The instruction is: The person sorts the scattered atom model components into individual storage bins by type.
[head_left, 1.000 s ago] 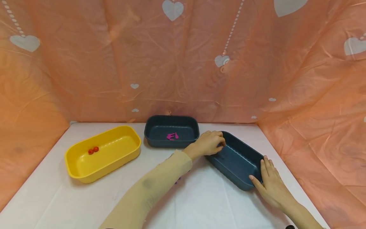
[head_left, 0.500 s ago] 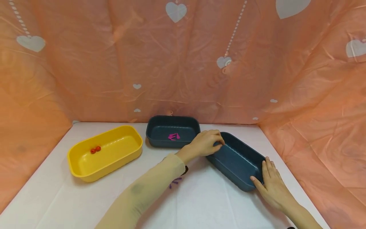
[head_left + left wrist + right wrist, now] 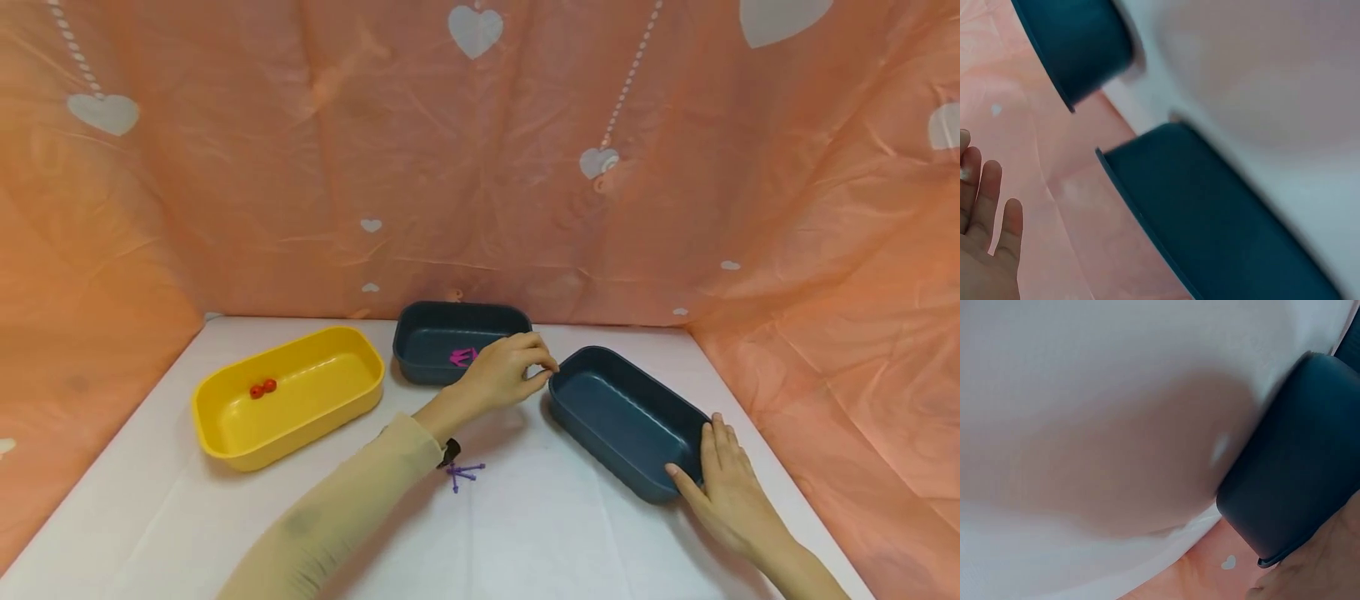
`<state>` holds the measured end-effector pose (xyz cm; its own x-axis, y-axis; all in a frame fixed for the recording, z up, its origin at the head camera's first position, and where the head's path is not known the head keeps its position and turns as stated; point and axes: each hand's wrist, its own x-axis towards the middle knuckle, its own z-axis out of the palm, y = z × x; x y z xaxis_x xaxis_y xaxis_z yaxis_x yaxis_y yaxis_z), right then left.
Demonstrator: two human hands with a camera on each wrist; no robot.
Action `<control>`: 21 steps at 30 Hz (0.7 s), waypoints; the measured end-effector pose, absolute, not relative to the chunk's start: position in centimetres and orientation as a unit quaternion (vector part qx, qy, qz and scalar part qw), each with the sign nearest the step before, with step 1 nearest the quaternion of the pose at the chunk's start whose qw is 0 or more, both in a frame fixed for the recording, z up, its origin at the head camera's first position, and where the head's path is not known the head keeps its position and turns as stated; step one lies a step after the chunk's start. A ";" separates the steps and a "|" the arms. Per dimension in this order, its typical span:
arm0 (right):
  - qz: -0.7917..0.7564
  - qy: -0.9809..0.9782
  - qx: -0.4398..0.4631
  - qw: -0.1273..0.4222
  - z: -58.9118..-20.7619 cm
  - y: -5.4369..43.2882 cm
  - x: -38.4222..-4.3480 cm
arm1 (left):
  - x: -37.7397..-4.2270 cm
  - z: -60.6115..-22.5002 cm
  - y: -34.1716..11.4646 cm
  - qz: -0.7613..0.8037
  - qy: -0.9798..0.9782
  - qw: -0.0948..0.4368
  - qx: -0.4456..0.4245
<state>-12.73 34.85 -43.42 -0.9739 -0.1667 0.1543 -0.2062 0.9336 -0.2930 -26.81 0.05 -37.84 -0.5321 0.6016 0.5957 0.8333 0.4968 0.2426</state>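
Note:
My left hand (image 3: pixel 498 375) is over the table between two dark blue bins, thumb and index fingertips close together by the left end of the right-hand bin (image 3: pixel 603 450). Whether a small thing sits between those fingertips, I cannot tell. The left wrist view shows the other fingers (image 3: pixel 1010 228) loosely spread. My right hand (image 3: pixel 731 483) rests with straight fingers at the right end of the same bin, its thumb over the near rim. Partly behind my left hand stands the back bin (image 3: pixel 420 371), holding several small magenta pieces (image 3: pixel 462 357).
A yellow bin (image 3: pixel 322 421) on the left holds two red beads (image 3: pixel 262 388). Several thin purple sticks (image 3: pixel 465 473) lie on the white cloth by my left wrist. An orange curtain with hearts (image 3: pixel 420 167) hangs behind the table and along its sides.
My left hand has moved left, out from over the right-hand bin, uncovering the purple sticks. The right hand keeps its place on the bin. The whole view has shifted slightly.

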 end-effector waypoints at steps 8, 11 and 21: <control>0.155 -0.982 0.084 0.062 -43.3 34.8 -12.5 | -25.7 -38.2 -4.2 -0.284 -0.827 0.237 -0.423; 0.156 -0.983 0.079 0.055 -43.3 34.8 -12.5 | -25.2 -38.5 -5.9 -0.285 -0.832 0.233 -0.414; 0.160 -0.982 0.082 0.054 -43.3 34.7 -12.6 | -23.4 -39.4 -9.8 -0.271 -0.836 0.242 -0.411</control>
<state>-12.57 34.71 -43.29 -0.9809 -0.1431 0.1318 -0.1776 0.9355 -0.3055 -23.39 -9.83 -39.43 -0.5457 0.5559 0.6270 0.8179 0.5160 0.2544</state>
